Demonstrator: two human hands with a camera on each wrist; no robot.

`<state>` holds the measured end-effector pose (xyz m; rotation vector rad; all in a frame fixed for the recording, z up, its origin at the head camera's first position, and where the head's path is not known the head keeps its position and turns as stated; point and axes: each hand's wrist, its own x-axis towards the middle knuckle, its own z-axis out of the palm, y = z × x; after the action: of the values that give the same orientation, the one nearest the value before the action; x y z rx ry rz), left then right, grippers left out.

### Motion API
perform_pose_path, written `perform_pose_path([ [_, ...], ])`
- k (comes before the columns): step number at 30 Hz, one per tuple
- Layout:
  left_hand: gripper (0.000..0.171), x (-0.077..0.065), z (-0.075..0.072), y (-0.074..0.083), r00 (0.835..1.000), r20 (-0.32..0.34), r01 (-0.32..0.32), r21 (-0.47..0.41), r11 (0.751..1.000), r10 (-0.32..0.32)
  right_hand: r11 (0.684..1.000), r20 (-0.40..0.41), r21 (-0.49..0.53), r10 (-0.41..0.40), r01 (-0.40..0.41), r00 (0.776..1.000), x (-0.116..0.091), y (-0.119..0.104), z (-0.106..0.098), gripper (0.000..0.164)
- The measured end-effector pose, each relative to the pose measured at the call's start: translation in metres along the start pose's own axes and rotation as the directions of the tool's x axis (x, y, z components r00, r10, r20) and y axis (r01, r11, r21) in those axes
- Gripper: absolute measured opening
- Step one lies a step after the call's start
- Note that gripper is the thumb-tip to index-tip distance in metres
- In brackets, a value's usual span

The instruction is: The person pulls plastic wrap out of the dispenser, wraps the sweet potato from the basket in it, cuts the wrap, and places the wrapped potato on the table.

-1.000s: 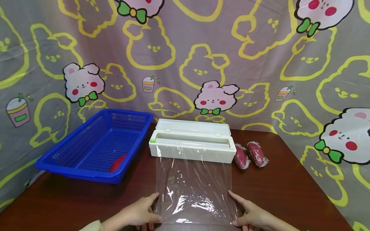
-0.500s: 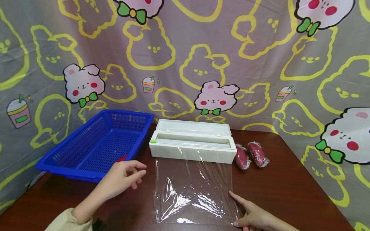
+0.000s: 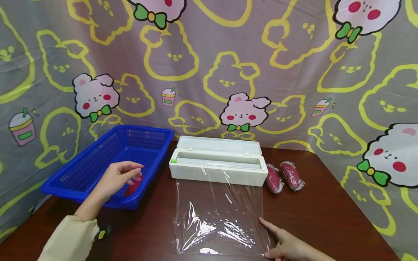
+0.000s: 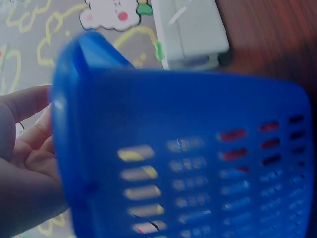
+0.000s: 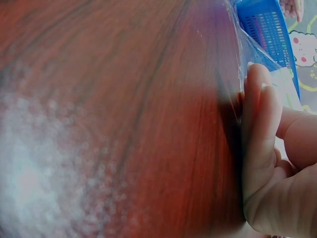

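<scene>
My left hand (image 3: 112, 181) hovers over the near right corner of the blue basket (image 3: 52, 188), fingers loosely bent and holding nothing. Below the fingertips lies a red object (image 3: 132, 187) in the basket, partly covered by the hand and the rim. In the left wrist view the basket wall (image 4: 173, 109) stands in front of the hand, with red showing through its slots. A sheet of cling film (image 3: 209, 206) runs from the white dispenser box (image 3: 215, 175) toward me. My right hand (image 3: 285, 243) pinches its near right corner, index finger stretched along the edge.
Two dark red objects wrapped in film, one beside the box (image 3: 273, 180) and another (image 3: 291, 175) farther right, lie on the brown table (image 3: 330, 214). The box's lid (image 3: 218, 144) stands raised behind its roll. A patterned curtain (image 3: 196, 47) closes off the back and sides.
My left hand has let go of the film's near left corner and moved left and forward, over the basket. The right hand stays at its corner; the film lies in place.
</scene>
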<state>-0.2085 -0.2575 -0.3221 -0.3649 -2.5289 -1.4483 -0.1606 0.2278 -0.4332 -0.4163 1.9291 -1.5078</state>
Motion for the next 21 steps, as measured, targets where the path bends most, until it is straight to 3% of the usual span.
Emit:
perform_pose_path([
  [5,0.030,0.008,-0.008,-0.014,0.999,0.027,0.027,0.000,1.000,-0.027,0.998,0.012,-0.034,-0.050,0.050,0.999,-0.001,0.002,-0.001,0.093],
  [13,0.033,0.020,-0.013,-0.032,0.994,0.066,0.084,0.096,0.992,-0.091,0.997,0.040,-0.020,-0.075,0.075,0.996,-0.001,0.003,-0.001,0.092],
  [21,0.038,0.025,-0.015,-0.045,0.970,0.104,0.201,0.155,0.967,-0.218,0.996,0.050,-0.017,-0.086,0.087,0.995,-0.001,0.004,-0.002,0.091],
])
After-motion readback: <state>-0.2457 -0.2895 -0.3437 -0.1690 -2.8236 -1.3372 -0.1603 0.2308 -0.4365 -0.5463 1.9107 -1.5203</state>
